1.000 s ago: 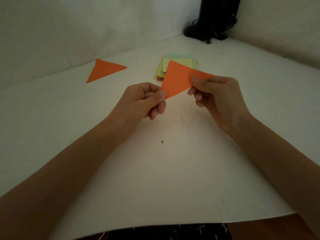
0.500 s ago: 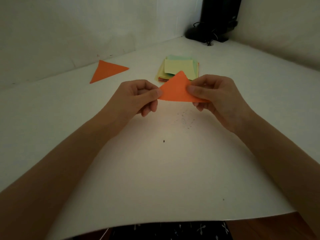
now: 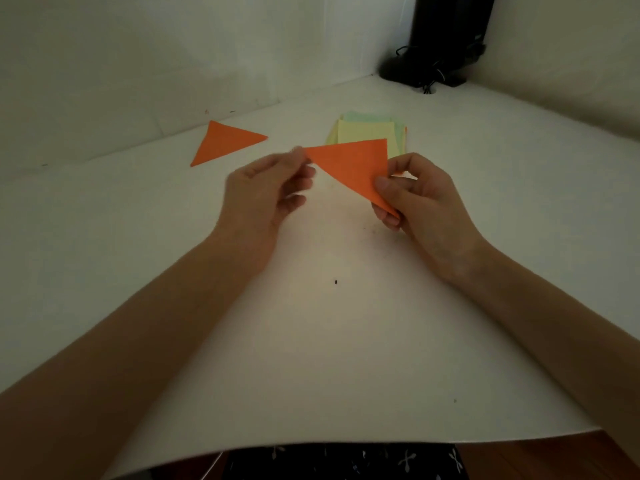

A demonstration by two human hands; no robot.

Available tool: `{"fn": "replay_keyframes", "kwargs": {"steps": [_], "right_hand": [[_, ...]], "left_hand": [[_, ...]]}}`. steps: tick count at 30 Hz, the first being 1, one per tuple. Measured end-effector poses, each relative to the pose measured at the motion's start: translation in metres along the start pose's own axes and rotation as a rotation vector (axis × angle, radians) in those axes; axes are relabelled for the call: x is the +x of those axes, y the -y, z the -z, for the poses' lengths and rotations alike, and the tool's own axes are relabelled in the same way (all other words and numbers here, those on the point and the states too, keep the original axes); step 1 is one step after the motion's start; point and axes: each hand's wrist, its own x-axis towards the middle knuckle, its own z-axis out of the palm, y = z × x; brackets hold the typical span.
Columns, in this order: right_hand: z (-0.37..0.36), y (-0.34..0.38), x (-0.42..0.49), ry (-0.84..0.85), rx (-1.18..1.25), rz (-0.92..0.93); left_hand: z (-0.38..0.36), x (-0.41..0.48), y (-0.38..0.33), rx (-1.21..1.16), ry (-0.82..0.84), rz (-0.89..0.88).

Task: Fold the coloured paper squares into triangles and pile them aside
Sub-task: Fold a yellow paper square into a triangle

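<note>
From the head view, I hold the orange triangle (image 3: pixel 351 164) up off the white sheet (image 3: pixel 311 341), in the middle of what I see. My right hand (image 3: pixel 420 199) has a firm pinch on its lower right part, thumb (image 3: pixel 381 184) pressed on the near face and the fingers curled behind. My left hand (image 3: pixel 266 192) is at 9 o'clock from the paper, and its curled fingertips close narrowly on the triangle's left tip. That spot is blurred, so the contact is hard to read finely. The triangle's long edge runs from that tip down to my right hand, and its square corner points to 1 o'clock.

The stack of squares (image 3: pixel 367 133), pale yellow on top with green showing at its edges, lies flat at 12 o'clock, partly hidden behind the held paper. A finished triangle (image 3: pixel 225 142), also orange, lies flat on the sheet at 10 o'clock, well apart from the stack. A black stand (image 3: pixel 446 39) with cables sits in the far corner at 1 o'clock. Dark patterned cloth (image 3: pixel 346 462) shows at 6 o'clock below the sheet's edge.
</note>
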Motion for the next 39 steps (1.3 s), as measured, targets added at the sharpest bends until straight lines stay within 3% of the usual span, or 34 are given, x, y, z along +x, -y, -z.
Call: {"fn": "replay_keyframes", "kwargs": {"steps": [4,10,15,22,24,26,29,31,33,37,39], "right_hand": [[0.002,0.0,0.0,-0.032,-0.011,-0.018],[0.001,0.001,-0.002,0.054,-0.002,-0.061],[-0.001,0.001,-0.001,-0.02,-0.074,-0.033],[0.018,0.005,0.013,-0.181,-0.105,0.013],[0.031,0.006,0.018,-0.279,-0.054,0.028],[0.042,0.007,0.018,-0.357,-0.069,0.039],[0.038,0.003,0.015,-0.339,-0.165,0.068],[0.026,0.0,0.015,-0.288,-0.247,0.087],[0.018,-0.002,0.019,-0.24,-0.305,0.102],[0.013,-0.005,0.032,-0.168,-0.51,0.155],[0.012,-0.007,0.039,-0.155,-0.614,0.177]], "left_hand": [[0.015,0.011,-0.01,-0.056,-0.183,-0.049],[-0.002,-0.004,0.002,0.283,0.136,-0.075],[-0.001,-0.011,0.005,0.525,0.277,-0.124],[-0.007,-0.012,0.002,0.313,0.324,-0.004],[-0.003,-0.007,-0.001,0.242,0.238,-0.017],[0.008,0.004,-0.009,0.128,0.043,-0.063],[0.032,0.027,-0.019,0.026,-0.255,-0.163],[0.047,0.042,-0.02,0.083,-0.337,-0.191],[0.06,0.059,-0.018,0.212,-0.411,-0.217],[0.082,0.081,-0.019,0.923,-0.598,-0.276],[0.084,0.087,-0.019,1.103,-0.625,-0.236]]}}
